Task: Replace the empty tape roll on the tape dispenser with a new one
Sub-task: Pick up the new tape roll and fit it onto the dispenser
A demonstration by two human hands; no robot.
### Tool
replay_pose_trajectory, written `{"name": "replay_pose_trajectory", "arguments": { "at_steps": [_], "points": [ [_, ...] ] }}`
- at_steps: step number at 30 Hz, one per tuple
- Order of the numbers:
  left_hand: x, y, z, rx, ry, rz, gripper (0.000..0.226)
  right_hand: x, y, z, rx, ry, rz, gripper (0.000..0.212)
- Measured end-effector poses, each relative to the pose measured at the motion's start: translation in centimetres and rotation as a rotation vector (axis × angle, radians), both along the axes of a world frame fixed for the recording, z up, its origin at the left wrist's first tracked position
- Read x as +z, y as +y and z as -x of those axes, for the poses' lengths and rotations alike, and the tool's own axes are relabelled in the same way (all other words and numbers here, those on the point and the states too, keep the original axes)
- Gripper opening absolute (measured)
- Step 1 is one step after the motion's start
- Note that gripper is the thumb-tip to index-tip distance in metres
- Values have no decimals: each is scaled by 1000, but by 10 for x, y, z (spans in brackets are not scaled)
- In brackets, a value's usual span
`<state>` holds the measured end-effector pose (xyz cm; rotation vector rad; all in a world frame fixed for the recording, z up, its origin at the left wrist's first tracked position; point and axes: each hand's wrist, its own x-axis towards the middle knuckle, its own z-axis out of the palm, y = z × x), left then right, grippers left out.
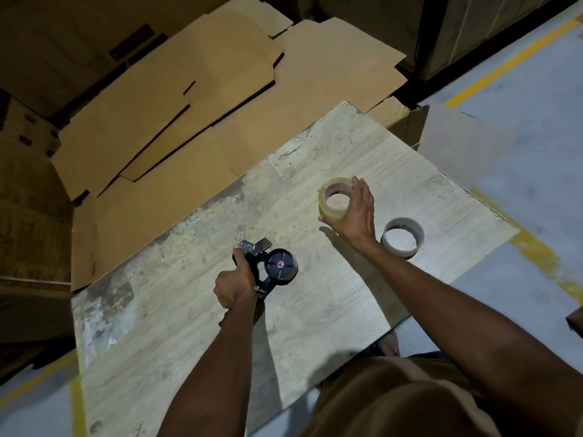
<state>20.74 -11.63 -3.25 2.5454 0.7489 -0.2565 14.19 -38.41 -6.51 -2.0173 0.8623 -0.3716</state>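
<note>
A black tape dispenser (277,266) lies on the pale wooden board (189,310), its round hub bare and facing up, a metal blade plate at its far end. My left hand (235,283) is closed around its handle. My right hand (355,212) grips a full roll of clear tape (335,197), thumb and fingers on its outer rim, just above the board. An empty cardboard core (403,236) rests flat on the board to the right of my right wrist.
Flattened cardboard boxes (195,99) lie stacked beyond the board's far edge, with more cartons at the left. Grey floor with yellow lines (511,61) runs along the right. The board's right corner sits near the empty core.
</note>
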Motion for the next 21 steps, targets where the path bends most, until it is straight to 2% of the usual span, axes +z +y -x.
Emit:
{"name": "replay_pose_trajectory", "arguments": {
  "at_steps": [6, 11, 17, 21],
  "points": [
    [1, 0, -1, -17, 21, -18, 108, -2, -9, -17, -51, 62, -51, 131],
    [-3, 1, -3, -18, 25, -28, 109, 5, -14, -21, -38, 127, -32, 125],
    [-2, 2, -1, -23, 33, -12, 106, 34, 3, 4, 16, 57, -117, 129],
    [2, 6, 1, -36, 41, 50, 105, 63, 24, 31, 99, -9, -275, 125]
  ]
}}
